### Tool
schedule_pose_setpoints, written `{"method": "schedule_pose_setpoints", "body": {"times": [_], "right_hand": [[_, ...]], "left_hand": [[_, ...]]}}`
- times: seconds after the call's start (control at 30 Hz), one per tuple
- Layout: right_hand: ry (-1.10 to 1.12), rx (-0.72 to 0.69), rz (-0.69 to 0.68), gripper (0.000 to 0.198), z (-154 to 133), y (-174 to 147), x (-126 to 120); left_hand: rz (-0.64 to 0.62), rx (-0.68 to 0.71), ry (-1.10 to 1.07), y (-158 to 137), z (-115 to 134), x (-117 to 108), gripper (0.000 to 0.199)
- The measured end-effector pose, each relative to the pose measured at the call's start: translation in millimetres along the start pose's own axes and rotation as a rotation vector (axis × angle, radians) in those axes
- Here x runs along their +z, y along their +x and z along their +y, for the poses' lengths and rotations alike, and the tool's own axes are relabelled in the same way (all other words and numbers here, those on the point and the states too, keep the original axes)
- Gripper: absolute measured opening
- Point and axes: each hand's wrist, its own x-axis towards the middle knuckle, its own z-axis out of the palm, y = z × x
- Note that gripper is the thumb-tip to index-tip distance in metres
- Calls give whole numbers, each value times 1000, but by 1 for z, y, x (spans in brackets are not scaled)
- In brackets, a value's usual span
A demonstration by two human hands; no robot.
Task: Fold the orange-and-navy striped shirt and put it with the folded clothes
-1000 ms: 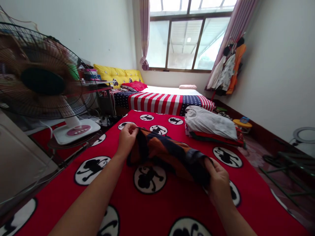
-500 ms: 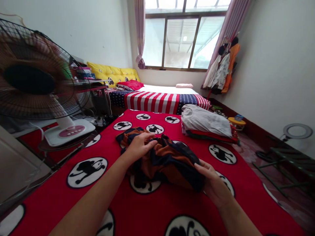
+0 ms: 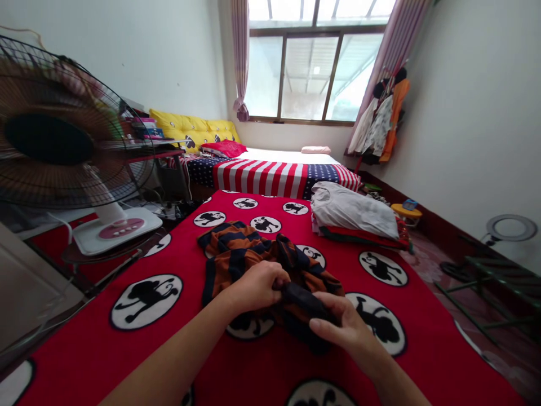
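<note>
A crumpled orange-brown and navy striped shirt [image 3: 240, 254] lies in the middle of the red cloth [image 3: 236, 372] with its black-and-white monkey circles. My left hand [image 3: 260, 285] is closed on a dark edge of the shirt, thumb and fingers pinched together. Lower right of it, my right hand [image 3: 344, 327] grips the same dark strip between thumb and fingers. The strip stretches between both hands, slightly raised toward me. The rest of the garment lies in loose folds beyond them.
A stack of folded clothes [image 3: 355, 211], grey on top, sits at the right rear of the cloth. An electric fan [image 3: 114, 225] stands close on the left. Behind is a bed with a striped, starred cover [image 3: 262, 175]. A green metal rack [image 3: 502, 282] stands on the right.
My left hand has come right and nearer, from resting on the shirt to pinching its dark edge. My right hand has shifted left and lower. The shirt's left part now lies more spread.
</note>
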Motion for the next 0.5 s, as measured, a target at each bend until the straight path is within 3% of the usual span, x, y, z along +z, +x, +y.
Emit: {"method": "schedule_pose_setpoints", "body": {"times": [0.13,0.3,0.4,0.5], "right_hand": [[-356,-105,60,37,6,2,-15],[-829,-302,191,38,12,10,-30],[-892,-307,253,38,21,15,-31],[-877,-320,342,16,26,16,-28]], "left_hand": [[181,26,-228,-1,-3,-26,7],[497,-9,-494,-10,-17,-72,19],[725,4,-500,-15,-24,-87,25],[798,39,-464,-18,-27,-91,24]]}}
